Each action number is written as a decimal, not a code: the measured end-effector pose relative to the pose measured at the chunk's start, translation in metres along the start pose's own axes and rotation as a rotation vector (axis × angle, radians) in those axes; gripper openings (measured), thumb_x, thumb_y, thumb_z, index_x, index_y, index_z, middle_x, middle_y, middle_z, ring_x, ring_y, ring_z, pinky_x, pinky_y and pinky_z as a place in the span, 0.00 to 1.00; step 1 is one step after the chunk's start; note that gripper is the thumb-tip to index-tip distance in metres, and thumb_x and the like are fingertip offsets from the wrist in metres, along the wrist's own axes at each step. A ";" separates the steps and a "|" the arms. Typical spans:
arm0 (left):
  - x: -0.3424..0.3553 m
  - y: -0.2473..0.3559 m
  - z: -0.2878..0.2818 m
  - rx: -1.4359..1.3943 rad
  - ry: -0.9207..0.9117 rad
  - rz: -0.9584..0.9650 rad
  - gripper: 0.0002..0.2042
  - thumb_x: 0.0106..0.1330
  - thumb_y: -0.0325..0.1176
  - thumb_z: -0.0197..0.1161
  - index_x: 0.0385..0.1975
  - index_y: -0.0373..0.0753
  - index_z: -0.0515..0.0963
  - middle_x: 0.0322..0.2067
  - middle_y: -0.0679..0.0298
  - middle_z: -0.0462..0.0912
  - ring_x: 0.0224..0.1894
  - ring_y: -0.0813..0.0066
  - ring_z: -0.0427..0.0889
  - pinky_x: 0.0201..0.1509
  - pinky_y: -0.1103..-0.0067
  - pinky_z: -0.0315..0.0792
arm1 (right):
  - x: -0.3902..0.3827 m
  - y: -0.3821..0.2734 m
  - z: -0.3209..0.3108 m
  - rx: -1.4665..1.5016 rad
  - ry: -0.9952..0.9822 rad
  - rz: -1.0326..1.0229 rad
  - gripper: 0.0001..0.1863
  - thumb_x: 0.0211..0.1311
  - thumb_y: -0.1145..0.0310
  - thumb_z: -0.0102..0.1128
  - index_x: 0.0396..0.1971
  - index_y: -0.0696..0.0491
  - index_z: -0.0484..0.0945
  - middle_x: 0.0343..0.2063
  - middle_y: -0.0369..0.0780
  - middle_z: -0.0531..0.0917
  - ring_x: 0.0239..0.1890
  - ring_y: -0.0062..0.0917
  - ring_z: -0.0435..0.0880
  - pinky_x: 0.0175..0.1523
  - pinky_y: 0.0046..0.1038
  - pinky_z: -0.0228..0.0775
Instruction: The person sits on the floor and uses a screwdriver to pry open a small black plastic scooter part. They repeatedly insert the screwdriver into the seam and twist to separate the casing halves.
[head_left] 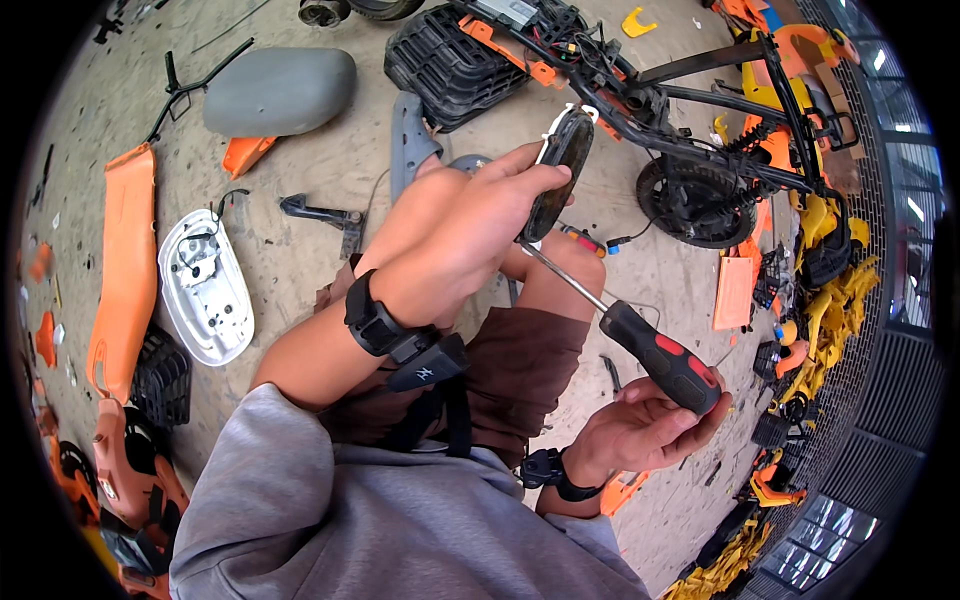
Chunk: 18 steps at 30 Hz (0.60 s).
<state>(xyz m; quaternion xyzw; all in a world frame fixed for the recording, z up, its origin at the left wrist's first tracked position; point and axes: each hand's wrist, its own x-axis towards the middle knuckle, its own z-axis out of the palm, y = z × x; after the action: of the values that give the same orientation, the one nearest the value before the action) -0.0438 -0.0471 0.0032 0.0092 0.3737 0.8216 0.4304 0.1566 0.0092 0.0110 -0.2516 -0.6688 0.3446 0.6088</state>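
Observation:
My left hand (492, 210) is closed around a dark oval part (562, 170) with a white edge, perhaps a lamp or display unit; its exact kind does not show. The part is held on its edge above my knees. In my right hand (655, 428) is a screwdriver (660, 357) with a black and red handle, gripped by the fingers near the handle's end. The steel shaft slants up and left, and its tip meets the lower end of the oval part. Whether the tip sits in a screw is hidden.
A stripped black vehicle frame (690, 150) with a wheel lies ahead to the right, near a black basket (450, 65). A grey seat (282, 92), a white shell (208, 300) and a long orange panel (125, 265) lie left. Yellow parts (835, 320) pile along the right wall.

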 end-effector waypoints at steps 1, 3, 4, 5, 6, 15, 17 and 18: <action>-0.002 0.001 0.000 -0.003 0.007 -0.006 0.20 0.66 0.28 0.58 0.56 0.26 0.69 0.40 0.56 0.80 0.45 0.71 0.79 0.49 0.80 0.72 | 0.001 -0.002 0.003 0.014 0.003 0.007 0.27 0.70 0.61 0.43 0.63 0.59 0.58 0.51 0.51 0.73 0.18 0.23 0.71 0.24 0.22 0.66; -0.003 0.001 0.001 -0.013 0.015 -0.015 0.20 0.65 0.28 0.58 0.56 0.26 0.69 0.40 0.56 0.80 0.45 0.71 0.79 0.49 0.79 0.72 | 0.001 -0.003 0.008 0.048 0.014 0.000 0.26 0.70 0.62 0.42 0.63 0.59 0.58 0.51 0.51 0.73 0.18 0.23 0.71 0.24 0.21 0.66; -0.003 0.001 0.001 -0.014 0.022 -0.009 0.20 0.65 0.28 0.58 0.56 0.25 0.69 0.40 0.56 0.80 0.45 0.71 0.79 0.49 0.80 0.72 | 0.000 -0.004 0.010 0.067 0.024 -0.010 0.26 0.70 0.62 0.42 0.63 0.60 0.57 0.51 0.51 0.73 0.18 0.23 0.71 0.24 0.21 0.65; -0.003 0.001 0.001 -0.012 0.030 -0.004 0.20 0.65 0.28 0.58 0.56 0.25 0.68 0.41 0.55 0.80 0.44 0.71 0.79 0.49 0.80 0.72 | -0.001 -0.005 0.012 0.088 0.033 -0.018 0.26 0.70 0.62 0.42 0.63 0.60 0.57 0.51 0.51 0.73 0.18 0.23 0.71 0.24 0.21 0.65; -0.003 0.001 0.001 -0.010 0.038 0.002 0.20 0.65 0.28 0.58 0.56 0.25 0.68 0.41 0.55 0.80 0.44 0.71 0.79 0.48 0.80 0.72 | 0.000 -0.007 0.014 0.072 0.038 -0.018 0.26 0.70 0.62 0.42 0.63 0.60 0.57 0.51 0.51 0.73 0.18 0.23 0.71 0.23 0.20 0.65; -0.001 0.001 -0.005 0.003 -0.001 -0.034 0.16 0.70 0.34 0.52 0.50 0.29 0.73 0.39 0.55 0.82 0.42 0.71 0.79 0.50 0.79 0.70 | 0.001 -0.003 0.004 0.010 0.018 0.024 0.24 0.70 0.62 0.42 0.61 0.61 0.59 0.52 0.54 0.73 0.17 0.22 0.71 0.20 0.17 0.63; -0.001 0.003 -0.002 0.043 0.025 -0.047 0.15 0.70 0.34 0.51 0.49 0.29 0.74 0.40 0.55 0.82 0.43 0.71 0.79 0.52 0.79 0.68 | 0.001 0.001 0.002 0.007 0.013 -0.010 0.24 0.70 0.62 0.42 0.60 0.61 0.59 0.51 0.54 0.73 0.18 0.23 0.72 0.20 0.17 0.64; -0.001 0.004 0.000 0.065 0.033 -0.050 0.15 0.70 0.33 0.50 0.48 0.29 0.74 0.40 0.55 0.82 0.43 0.71 0.79 0.52 0.79 0.68 | 0.002 0.000 0.004 0.030 0.000 -0.044 0.24 0.70 0.62 0.42 0.60 0.61 0.59 0.51 0.55 0.73 0.18 0.23 0.73 0.20 0.17 0.64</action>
<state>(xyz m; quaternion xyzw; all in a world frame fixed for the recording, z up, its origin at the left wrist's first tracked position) -0.0462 -0.0489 0.0062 0.0002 0.4075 0.7980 0.4441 0.1528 0.0103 0.0124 -0.2277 -0.6690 0.3412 0.6198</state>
